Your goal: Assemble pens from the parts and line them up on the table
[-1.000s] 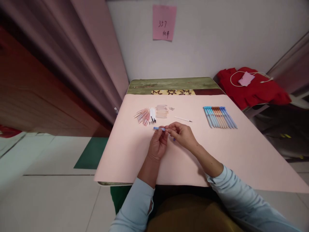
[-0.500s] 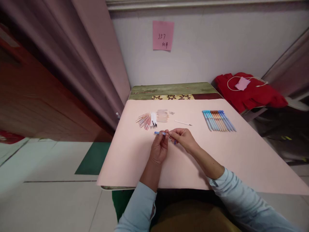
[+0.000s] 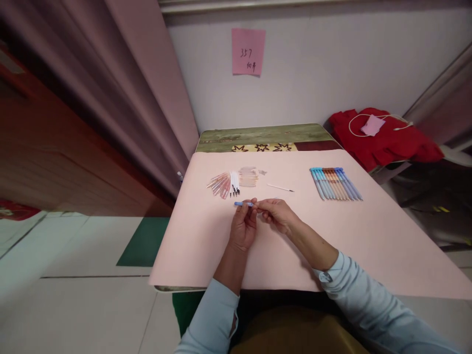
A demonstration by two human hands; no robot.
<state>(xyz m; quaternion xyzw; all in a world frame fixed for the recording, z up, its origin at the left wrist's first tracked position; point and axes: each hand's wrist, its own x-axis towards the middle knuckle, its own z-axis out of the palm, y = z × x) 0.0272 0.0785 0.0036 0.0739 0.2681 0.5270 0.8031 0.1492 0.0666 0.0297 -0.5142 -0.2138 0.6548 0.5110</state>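
Note:
Over the near middle of the table, my left hand (image 3: 243, 228) pinches a small blue pen part (image 3: 241, 203) between thumb and fingers, its blue end pointing left. My right hand (image 3: 278, 215) is closed at the other end of that part, its thumb and forefinger meeting my left fingertips. What lies between the right fingers is too small to make out. Just beyond the hands a single white pen refill (image 3: 280, 188) with a dark tip lies on the pink sheet. To its left are a bunch of white refills (image 3: 235, 183), pinkish clear pen barrels (image 3: 220, 185) and pale clear tubes (image 3: 248, 177).
A row of blue, brown and violet pens (image 3: 335, 184) lies at the right on the pink sheet (image 3: 199, 236). Small clear bits (image 3: 262, 172) sit near the tubes. A red cloth (image 3: 387, 142) with a white cable is beyond the table's right edge. A curtain (image 3: 147, 73) hangs at left.
My right fingers have turned and drawn in slightly around the part's right end; a blue piece seen below them before is now hidden. The left hand keeps its pinch.

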